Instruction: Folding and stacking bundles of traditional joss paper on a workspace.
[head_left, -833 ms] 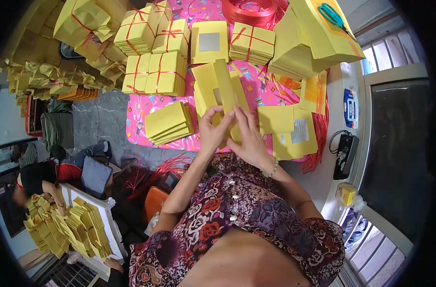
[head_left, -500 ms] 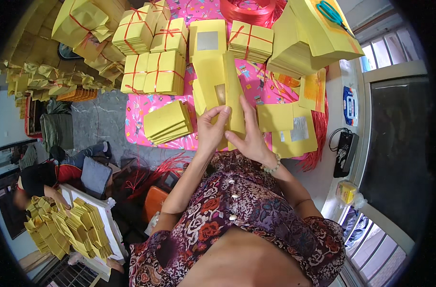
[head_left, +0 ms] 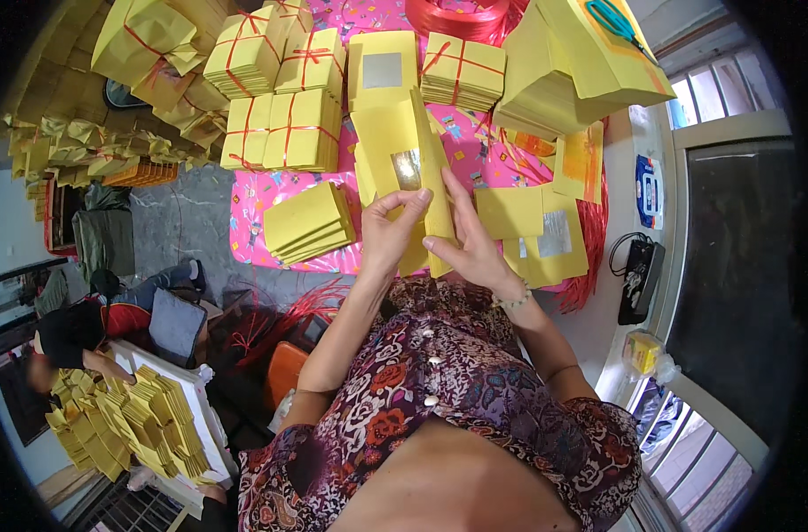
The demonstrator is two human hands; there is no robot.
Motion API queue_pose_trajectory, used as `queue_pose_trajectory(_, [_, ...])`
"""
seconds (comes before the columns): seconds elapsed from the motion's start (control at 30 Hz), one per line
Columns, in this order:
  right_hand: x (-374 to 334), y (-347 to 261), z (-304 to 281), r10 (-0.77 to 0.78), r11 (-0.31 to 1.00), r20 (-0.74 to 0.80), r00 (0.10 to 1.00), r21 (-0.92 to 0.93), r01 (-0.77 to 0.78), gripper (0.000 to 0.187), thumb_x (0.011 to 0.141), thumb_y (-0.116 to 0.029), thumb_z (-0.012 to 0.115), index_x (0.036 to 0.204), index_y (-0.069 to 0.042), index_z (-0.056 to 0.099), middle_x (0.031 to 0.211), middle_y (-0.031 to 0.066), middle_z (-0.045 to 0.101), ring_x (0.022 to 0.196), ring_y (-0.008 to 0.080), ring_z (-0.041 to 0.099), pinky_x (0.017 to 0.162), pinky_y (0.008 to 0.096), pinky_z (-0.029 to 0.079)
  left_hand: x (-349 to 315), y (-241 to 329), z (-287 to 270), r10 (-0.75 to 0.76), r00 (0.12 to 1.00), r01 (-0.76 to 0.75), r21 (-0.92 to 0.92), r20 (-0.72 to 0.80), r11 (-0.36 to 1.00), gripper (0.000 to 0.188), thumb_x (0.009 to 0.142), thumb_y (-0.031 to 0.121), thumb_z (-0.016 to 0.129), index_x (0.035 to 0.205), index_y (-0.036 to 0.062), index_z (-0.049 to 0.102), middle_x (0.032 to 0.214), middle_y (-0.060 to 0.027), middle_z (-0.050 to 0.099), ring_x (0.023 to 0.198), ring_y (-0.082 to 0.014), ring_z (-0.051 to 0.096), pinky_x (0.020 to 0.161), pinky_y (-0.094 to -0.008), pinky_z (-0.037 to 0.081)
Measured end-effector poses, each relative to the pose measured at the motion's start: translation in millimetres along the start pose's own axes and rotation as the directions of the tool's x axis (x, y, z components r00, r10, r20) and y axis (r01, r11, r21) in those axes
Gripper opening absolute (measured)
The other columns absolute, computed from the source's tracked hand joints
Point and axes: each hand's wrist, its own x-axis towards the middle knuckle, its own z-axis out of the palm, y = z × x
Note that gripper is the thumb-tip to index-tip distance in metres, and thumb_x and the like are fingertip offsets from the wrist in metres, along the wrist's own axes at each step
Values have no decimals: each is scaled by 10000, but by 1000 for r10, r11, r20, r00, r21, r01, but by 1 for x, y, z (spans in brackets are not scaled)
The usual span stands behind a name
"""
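Observation:
A yellow paper sheet with a shiny silver foil patch is partly folded, its right side curled up lengthwise. My left hand pinches the curled part near its lower end, thumb on the paper. From the right, my right hand closes round the same fold, thumb in front and fingers along the outer edge. More yellow paper lies under the sheet. Just beyond it is another yellow piece with a grey square. Left of my hands rests a small stack of folded yellow paper.
Bundles tied with red string stand at the far left of the pink-covered table. Loose foil-patched sheets lie right. Teal scissors rest on a tall paper stack. At lower left, another person sits by piled yellow paper.
The curled right side of the sheet has shifted and the foil patch shows more fully. Both my hands have moved slightly up along the fold and still hold it.

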Motion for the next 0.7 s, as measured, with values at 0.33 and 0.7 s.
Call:
queue_pose_trajectory(0.33, [4,-11,-5,33,994,30,999,99,-36,799,878,-9,512,1499,-5,9,1556,130,108,1412,204,192,1140,324,190,2,5,6,-4,1000,4,20,-14,1000,192,861,214,716,861,22,731,774,-8,672,735,-54,565,699,-214,445])
queue_pose_trajectory(0.7, [3,-13,-7,219,883,40,975,417,-216,725,900,-86,430,1512,-49,43,1524,83,208,1387,149,218,1120,300,195,4,-3,11,29,997,-26,44,-75,999,174,830,236,739,791,67,735,727,4,674,742,-60,577,1056,-333,270])
